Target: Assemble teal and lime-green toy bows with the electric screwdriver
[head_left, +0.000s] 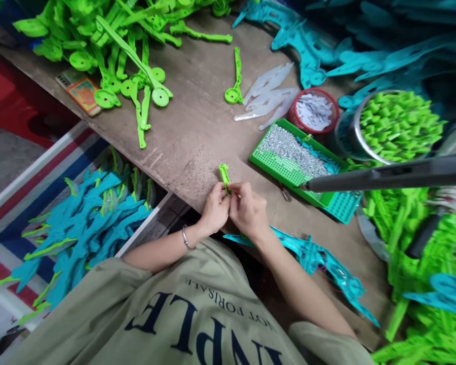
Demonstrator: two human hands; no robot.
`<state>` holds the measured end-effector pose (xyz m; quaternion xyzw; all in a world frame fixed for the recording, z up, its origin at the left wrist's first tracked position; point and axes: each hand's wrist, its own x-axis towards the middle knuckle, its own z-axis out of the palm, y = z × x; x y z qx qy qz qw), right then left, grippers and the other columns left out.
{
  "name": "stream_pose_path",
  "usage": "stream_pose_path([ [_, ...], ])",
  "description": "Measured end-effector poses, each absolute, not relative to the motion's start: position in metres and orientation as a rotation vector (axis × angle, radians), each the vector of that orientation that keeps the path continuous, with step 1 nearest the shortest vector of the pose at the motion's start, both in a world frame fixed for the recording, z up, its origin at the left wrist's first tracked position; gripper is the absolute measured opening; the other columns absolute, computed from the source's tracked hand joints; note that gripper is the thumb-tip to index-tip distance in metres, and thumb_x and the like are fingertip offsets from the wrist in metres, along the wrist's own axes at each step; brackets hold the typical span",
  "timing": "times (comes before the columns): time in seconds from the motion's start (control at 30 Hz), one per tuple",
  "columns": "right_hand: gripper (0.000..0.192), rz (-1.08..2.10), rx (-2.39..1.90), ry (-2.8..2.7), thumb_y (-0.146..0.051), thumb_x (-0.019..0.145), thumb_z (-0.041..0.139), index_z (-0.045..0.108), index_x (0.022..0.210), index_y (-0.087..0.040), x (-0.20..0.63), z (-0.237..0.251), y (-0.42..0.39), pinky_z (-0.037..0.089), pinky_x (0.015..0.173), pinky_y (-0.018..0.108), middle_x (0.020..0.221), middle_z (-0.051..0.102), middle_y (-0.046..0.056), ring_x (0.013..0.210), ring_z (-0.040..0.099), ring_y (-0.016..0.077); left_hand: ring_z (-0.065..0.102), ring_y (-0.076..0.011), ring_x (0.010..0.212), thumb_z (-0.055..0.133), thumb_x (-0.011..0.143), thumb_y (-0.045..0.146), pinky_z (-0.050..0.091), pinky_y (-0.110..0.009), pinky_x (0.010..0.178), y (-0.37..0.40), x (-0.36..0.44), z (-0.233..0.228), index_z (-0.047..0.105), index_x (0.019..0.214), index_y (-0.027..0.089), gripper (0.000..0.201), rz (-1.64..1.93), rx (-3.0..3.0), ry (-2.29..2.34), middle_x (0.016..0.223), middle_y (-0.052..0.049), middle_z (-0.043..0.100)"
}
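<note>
Dim top-R, blur nr edges

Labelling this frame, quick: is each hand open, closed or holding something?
Left hand: closed, holding the small green piece near its lower end.
Right hand: closed, fingers pinched at that same end.

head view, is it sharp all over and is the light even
Head view, centre: the left hand, right hand and small green piece read fairly clearly; head view, right edge: the heaped green pieces look smeared; head view, upper right: the blue pieces fade into dimness, their outlines soft.
</note>
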<state>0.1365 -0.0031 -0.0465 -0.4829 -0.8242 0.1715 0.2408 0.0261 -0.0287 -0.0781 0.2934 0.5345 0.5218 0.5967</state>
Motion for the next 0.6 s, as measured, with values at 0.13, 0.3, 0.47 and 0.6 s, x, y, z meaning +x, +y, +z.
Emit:
stream_pose_path([
  [0.13, 0.022, 0.322, -1.314, -2.583, -0.017, 0.103, 0.037, 0.059, 0.097, -0.02, 0.134, -0.039, -0.002, 0.05, 0.065, 0.029, 0.083, 0.074, 0.01, 0.077, 0.069, 0.0221, 0.06, -0.0111, 0.071, 0.063, 0.088, 0.017, 0.046, -0.02, 0.065, -0.028, 0.026, -0.074, 0.052, 0.084, 0.021, 0.013, 1.237, 0.701, 1.26, 0.07, 0.005, 0.059],
  [0.3, 0.034, 0.759, -1.238, -2.317, -0.019, 0.1, 0.042, 0.059, 0.129, -0.021, 0.151, -0.034, 0.007, 0.058, 0.083, 0.03, 0.113, 0.078, 0.009, 0.099, 0.075, 0.0202, 0.068, -0.0127, 0.079, 0.067, 0.087, 0.018, 0.055, -0.025, 0.075, -0.022, 0.026, -0.069, 0.049, 0.093, 0.021, 0.019, 1.173, 0.429, 1.117, 0.085, 0.003, 0.067],
  [0.47, 0.027, 0.873, -1.46, -1.826, -0.029, 0.099, 0.053, 0.07, 0.118, -0.023, 0.192, -0.028, -0.004, 0.062, 0.093, 0.041, 0.116, 0.079, 0.008, 0.103, 0.077, 0.0228, 0.076, -0.0191, 0.091, 0.07, 0.089, 0.018, 0.06, -0.04, 0.087, -0.02, 0.021, -0.064, 0.046, 0.105, 0.022, 0.029, 1.081, 0.349, 1.046, 0.106, -0.005, 0.074],
  [0.6, 0.023, 0.808, -1.598, -1.827, -0.033, 0.097, 0.058, 0.075, 0.109, -0.024, 0.216, -0.02, -0.035, 0.063, 0.087, 0.044, 0.107, 0.081, 0.007, 0.097, 0.078, 0.0253, 0.075, -0.0233, 0.104, 0.072, 0.089, 0.022, 0.059, -0.044, 0.092, -0.019, 0.016, -0.063, 0.047, 0.109, 0.022, 0.032, 1.052, 0.354, 1.025, 0.12, -0.009, 0.072],
])
